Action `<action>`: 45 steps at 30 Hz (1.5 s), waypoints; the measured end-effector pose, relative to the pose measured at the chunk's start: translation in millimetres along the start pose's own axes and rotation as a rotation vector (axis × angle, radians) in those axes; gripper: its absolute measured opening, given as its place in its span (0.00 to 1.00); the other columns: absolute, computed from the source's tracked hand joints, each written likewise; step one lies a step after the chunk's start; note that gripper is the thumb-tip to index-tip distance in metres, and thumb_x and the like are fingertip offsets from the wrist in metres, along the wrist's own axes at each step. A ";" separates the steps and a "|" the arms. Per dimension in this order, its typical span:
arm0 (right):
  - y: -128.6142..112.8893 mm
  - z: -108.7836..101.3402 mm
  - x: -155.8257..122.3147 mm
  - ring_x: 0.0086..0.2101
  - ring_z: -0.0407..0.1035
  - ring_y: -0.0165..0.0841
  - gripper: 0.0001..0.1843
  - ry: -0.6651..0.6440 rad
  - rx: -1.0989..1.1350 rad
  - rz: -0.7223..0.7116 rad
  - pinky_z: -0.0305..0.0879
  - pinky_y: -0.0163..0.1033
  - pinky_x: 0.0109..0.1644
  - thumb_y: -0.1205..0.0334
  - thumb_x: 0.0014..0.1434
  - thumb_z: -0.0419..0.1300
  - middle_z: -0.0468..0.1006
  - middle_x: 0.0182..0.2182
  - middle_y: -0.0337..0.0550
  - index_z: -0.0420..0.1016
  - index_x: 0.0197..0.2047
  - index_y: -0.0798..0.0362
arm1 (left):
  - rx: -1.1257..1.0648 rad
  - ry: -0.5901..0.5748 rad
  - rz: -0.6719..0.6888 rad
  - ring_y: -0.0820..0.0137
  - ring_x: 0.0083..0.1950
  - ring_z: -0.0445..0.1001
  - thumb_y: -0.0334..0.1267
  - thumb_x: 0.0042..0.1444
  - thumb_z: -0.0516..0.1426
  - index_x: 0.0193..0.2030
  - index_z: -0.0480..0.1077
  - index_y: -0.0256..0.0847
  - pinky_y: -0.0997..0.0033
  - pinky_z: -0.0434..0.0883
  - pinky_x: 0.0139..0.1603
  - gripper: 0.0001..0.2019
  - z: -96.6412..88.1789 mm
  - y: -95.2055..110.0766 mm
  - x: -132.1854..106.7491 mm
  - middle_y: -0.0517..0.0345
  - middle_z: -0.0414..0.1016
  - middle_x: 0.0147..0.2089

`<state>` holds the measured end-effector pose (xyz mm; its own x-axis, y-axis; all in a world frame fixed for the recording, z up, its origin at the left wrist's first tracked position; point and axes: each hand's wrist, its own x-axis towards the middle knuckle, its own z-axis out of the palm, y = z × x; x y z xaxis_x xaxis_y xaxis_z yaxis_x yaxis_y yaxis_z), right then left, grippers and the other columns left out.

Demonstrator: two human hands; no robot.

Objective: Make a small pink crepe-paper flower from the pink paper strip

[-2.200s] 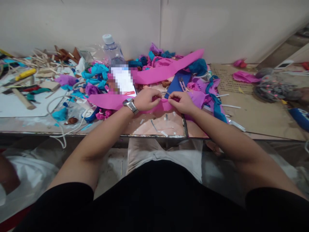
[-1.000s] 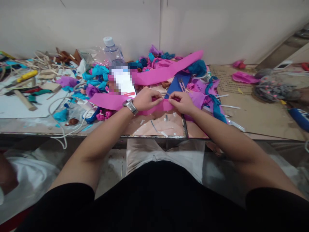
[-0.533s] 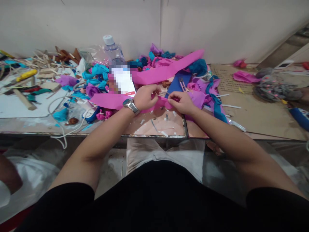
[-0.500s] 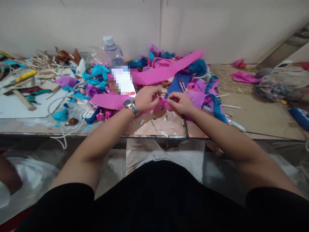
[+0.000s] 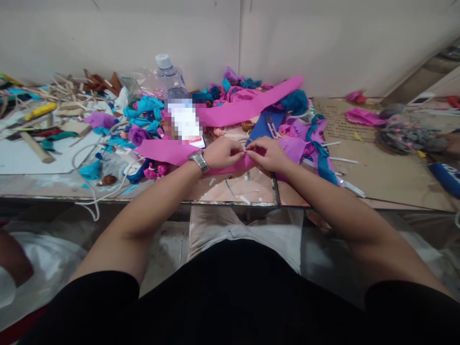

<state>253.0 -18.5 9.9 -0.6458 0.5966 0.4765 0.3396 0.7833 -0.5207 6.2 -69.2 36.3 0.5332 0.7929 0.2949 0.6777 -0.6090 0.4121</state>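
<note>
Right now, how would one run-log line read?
left hand: pinches lower pink strip | right hand: pinches same strip | beyond: phone, bottle

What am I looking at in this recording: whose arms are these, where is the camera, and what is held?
There is no machine here, just a person's own bare hands. One camera, worn on the head, looks forward and down, so the arms reach away from you. The left hand, with a watch at its wrist, and the right hand are close together, each with a pinching grip on the nearer pink strip. On the worktable are crumpled blue pieces, a second pink strip, a bottle, a partly blurred phone, wooden sticks on the left and cardboard on the right.
</note>
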 end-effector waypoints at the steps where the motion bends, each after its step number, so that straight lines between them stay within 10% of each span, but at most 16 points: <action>1: 0.4 0.6 -0.1 0.44 0.79 0.46 0.15 0.003 0.002 -0.016 0.71 0.52 0.55 0.48 0.68 0.65 0.90 0.42 0.50 0.88 0.45 0.49 | -0.021 0.000 -0.001 0.67 0.33 0.77 0.47 0.70 0.57 0.41 0.86 0.40 0.65 0.69 0.40 0.18 0.3 0.4 0.0 0.54 0.85 0.34; 13: -4.8 3.3 -1.4 0.40 0.80 0.44 0.14 0.054 0.017 -0.008 0.71 0.49 0.50 0.49 0.66 0.66 0.91 0.39 0.47 0.90 0.43 0.47 | -0.197 -0.034 -0.082 0.69 0.31 0.74 0.44 0.65 0.57 0.40 0.85 0.38 0.68 0.68 0.36 0.16 1.3 -3.0 0.8 0.57 0.83 0.31; 23: -7.7 -0.6 -1.6 0.42 0.83 0.43 0.11 0.077 0.019 0.000 0.74 0.48 0.53 0.55 0.65 0.66 0.91 0.41 0.47 0.90 0.43 0.48 | -0.033 0.019 -0.129 0.61 0.45 0.84 0.32 0.56 0.57 0.50 0.88 0.40 0.61 0.78 0.55 0.20 -6.6 -0.4 0.4 0.53 0.90 0.45; 45: -12.3 -0.1 -0.8 0.39 0.82 0.42 0.09 0.174 0.123 0.151 0.78 0.47 0.50 0.57 0.60 0.67 0.91 0.39 0.45 0.89 0.39 0.49 | 0.223 0.068 -0.254 0.54 0.46 0.84 0.28 0.56 0.56 0.44 0.89 0.45 0.55 0.77 0.54 0.20 -9.8 -9.5 2.9 0.49 0.89 0.44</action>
<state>249.4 -28.5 16.1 -0.4636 0.7343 0.4959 0.3301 0.6625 -0.6724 -3.7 -60.9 41.6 0.3036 0.9147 0.2669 0.8824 -0.3756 0.2835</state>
